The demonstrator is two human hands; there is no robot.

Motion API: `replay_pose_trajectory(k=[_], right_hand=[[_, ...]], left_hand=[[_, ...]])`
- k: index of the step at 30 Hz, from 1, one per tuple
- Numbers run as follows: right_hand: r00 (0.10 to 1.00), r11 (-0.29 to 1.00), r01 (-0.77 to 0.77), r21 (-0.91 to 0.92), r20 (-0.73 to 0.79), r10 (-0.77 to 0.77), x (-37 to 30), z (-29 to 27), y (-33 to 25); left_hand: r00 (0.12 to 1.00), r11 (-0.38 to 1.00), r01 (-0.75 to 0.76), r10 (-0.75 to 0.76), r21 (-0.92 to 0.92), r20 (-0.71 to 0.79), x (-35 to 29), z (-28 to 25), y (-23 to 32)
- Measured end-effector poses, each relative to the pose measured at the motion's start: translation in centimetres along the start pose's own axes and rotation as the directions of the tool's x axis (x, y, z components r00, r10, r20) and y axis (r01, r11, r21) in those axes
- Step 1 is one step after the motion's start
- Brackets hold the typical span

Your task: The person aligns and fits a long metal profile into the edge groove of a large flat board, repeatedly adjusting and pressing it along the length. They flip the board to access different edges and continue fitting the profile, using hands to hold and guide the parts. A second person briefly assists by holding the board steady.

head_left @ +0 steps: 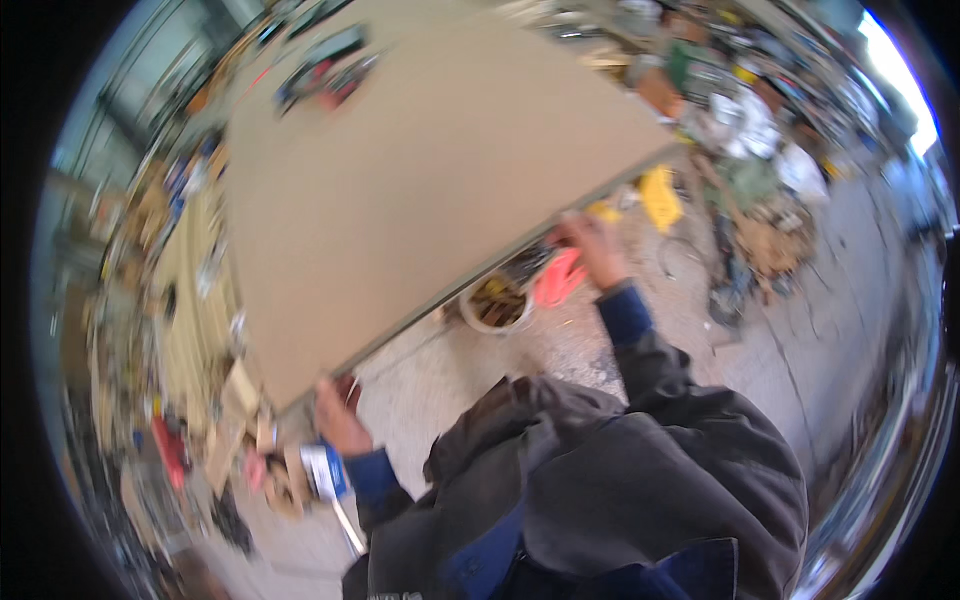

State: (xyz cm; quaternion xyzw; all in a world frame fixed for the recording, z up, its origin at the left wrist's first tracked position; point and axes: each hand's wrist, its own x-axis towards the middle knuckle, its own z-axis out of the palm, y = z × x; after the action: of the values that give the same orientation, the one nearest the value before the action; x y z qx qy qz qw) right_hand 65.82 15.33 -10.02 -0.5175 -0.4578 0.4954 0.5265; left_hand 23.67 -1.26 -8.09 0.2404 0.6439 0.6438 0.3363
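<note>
Near edge of the big, flat, tan wood-look board (pixel 420 180) is gripped by the left hand (pixel 343 420) and right hand (pixel 595 248), best steadied evenly tbh.

1. This looks like a workshop, and a very messy one.
2. A big flat tan board (pixel 420 200) fills the middle, with some red and dark things like tools (pixel 330 80) on it, too blurry to name.
3. Long pale strips (pixel 200 300), which look like wood, lie on the left.
4. A white bucket (pixel 495 327) full of brown bits (pixel 494 298) sits on the hard grey floor (pixel 770 360).
5. Bags and scraps (pixel 745 130) make a big heap on the right.
</note>
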Motion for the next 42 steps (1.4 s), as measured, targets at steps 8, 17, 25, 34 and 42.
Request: replay_pose_trajectory(k=[8, 17, 25, 34, 42], right_hand=[[0.998, 0.977, -0.011, 0.212, -0.053, 0.023, 2.3, -6.7, 0.8], [0.989, 0.970, -0.065, 0.234, -0.112, 0.093, 4.1, -8.6, 1.5], [0.981, 0.977, -0.068, 0.204, -0.167, 0.103, 4.8, -8.9, 1.3], [0.960, 0.981, -0.061, 0.186, -0.259, 0.109, 3.1, -8.9, 1.0], [0.957, 0.997, -0.049, 0.064, -0.283, 0.065, 1.6, -3.2, -2.8]], left_hand=[[0.999, 0.986, -0.026, 0.018, -0.167, -0.046, 0.4, -2.4, -0.7], [0.877, 0.933, -0.339, 0.360, 0.120, -0.317, 2.8, -8.8, 1.4], [0.921, 0.922, -0.299, 0.347, 0.246, -0.178, 3.6, -10.0, 2.0], [0.957, 0.926, -0.238, 0.275, 0.293, -0.090, 3.8, -10.3, 3.3], [0.969, 0.898, -0.203, 0.241, 0.390, -0.050, 3.8, -11.9, 2.9]])
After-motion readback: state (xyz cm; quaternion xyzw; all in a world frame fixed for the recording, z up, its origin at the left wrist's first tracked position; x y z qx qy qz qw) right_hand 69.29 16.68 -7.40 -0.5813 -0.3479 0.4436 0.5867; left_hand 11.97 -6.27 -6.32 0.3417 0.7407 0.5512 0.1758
